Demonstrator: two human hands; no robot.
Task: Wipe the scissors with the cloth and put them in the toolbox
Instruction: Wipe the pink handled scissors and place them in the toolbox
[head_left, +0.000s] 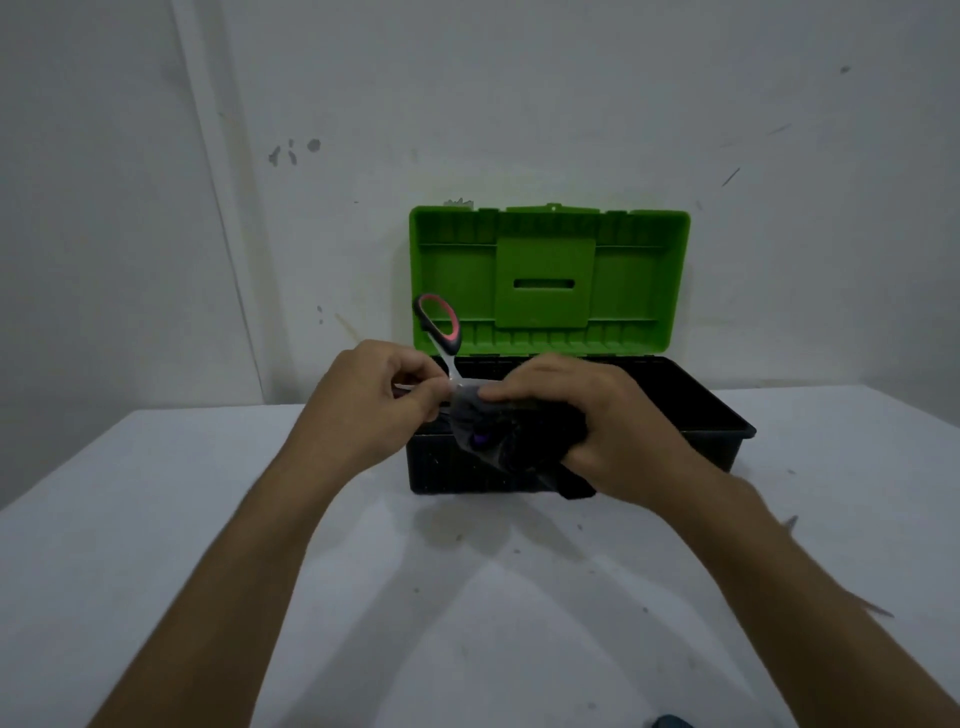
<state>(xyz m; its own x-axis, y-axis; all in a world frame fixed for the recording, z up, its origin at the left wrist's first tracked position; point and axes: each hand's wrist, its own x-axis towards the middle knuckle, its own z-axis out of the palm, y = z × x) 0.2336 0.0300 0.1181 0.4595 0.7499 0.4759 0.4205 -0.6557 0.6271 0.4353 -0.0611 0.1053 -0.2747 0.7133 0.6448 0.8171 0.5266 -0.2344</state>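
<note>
The scissors (439, 325) have a black handle loop lined in pink that sticks up in front of the toolbox lid. My left hand (371, 397) pinches the scissors near the pivot. My right hand (597, 421) grips a dark cloth (498, 439) wrapped over the blades, which are mostly hidden. Both hands hover above the front left of the toolbox (727, 415), a black box with its green lid (548, 275) standing open against the wall.
The toolbox sits on a white table (208, 519) pushed against a scuffed white wall. The box's dark interior is hard to see into. A small blue object (672, 722) peeks in at the bottom edge.
</note>
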